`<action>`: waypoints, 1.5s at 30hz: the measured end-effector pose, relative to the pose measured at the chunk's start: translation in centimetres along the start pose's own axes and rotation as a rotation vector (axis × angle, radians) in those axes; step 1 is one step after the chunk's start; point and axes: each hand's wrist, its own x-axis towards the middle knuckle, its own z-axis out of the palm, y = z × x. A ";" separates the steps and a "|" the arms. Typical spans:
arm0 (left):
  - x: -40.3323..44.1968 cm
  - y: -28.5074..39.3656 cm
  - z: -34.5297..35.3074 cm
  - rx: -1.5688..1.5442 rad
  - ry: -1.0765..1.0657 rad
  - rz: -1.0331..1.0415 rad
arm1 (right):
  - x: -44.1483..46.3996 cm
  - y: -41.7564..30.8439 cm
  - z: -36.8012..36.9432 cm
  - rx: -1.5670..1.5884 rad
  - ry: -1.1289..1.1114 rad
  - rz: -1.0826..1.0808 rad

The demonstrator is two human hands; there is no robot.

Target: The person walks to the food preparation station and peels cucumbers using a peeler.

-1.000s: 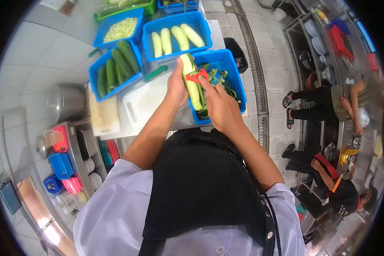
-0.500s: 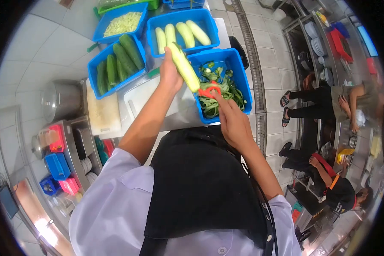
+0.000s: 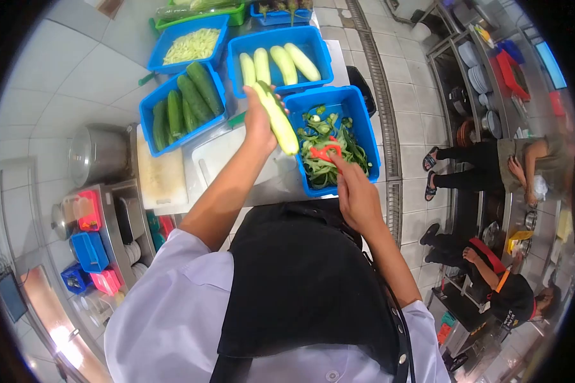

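My left hand (image 3: 259, 124) is wrapped round the upper part of a partly peeled cucumber (image 3: 283, 131), pale with a dark green strip of skin near its top. Its lower end points toward me, over the left rim of a blue bin (image 3: 375, 150) of green peelings (image 3: 319, 172). In my right hand (image 3: 359, 199) is a red peeler (image 3: 326, 150), held above the peelings, a little apart from the cucumber's tip. Beyond the left hand, several peeled cucumbers (image 3: 283, 66) lie in another blue bin (image 3: 243, 43). Unpeeled green cucumbers (image 3: 193, 94) fill a blue bin (image 3: 148, 124) to the left.
A white cutting board (image 3: 218, 156) lies under my left forearm, with a worn board (image 3: 160, 172) farther left. Chopped pale vegetable (image 3: 195, 46) sits in a bin at the back. Two people stand at the right, near a shelf of plates (image 3: 476, 78).
The peeler has come away from the cucumber's lower end and now hangs over the peelings. More of the dark green strip shows on the cucumber. The whole view has shifted slightly.
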 end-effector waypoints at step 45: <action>-1.2 -0.7 1.6 0.581 -0.066 0.005 | -1.4 4.7 3.2 0.171 -0.028 0.278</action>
